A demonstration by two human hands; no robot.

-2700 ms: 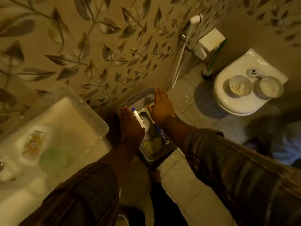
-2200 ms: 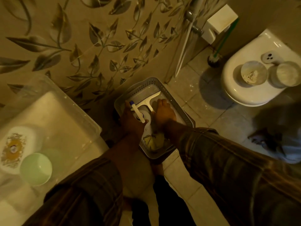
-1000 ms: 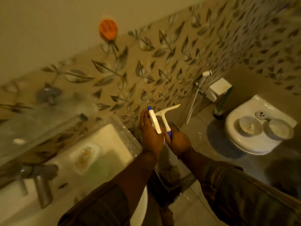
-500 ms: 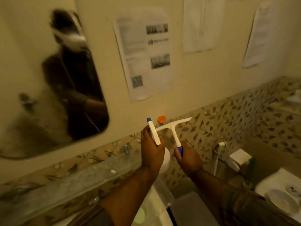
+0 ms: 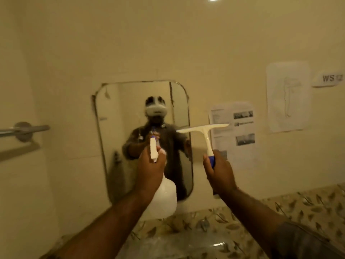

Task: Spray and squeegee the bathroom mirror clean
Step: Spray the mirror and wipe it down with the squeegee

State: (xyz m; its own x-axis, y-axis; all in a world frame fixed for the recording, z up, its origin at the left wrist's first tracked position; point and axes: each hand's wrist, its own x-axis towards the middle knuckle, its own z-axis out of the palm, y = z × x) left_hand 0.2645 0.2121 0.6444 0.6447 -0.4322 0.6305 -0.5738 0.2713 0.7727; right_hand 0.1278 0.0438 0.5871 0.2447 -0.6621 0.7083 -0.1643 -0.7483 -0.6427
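Note:
The bathroom mirror (image 5: 119,139) hangs on the cream wall straight ahead, a tall rounded rectangle showing my reflection. My left hand (image 5: 151,171) grips a white spray bottle (image 5: 164,199) by its neck, its white trigger head with blue tip raised in front of the mirror's middle. My right hand (image 5: 220,172) holds a white squeegee (image 5: 204,128) by its blue handle, blade level, at the mirror's right edge. Neither tool touches the glass.
A metal towel bar (image 5: 24,129) juts from the wall at left. Printed paper sheets (image 5: 233,133) are stuck to the wall right of the mirror. A glass shelf (image 5: 168,245) and leaf-patterned tiles (image 5: 308,206) run below.
I lifted the spray bottle and squeegee out of the grey basket on the floor, stood up and turned; both are now raised in front of the mirror.

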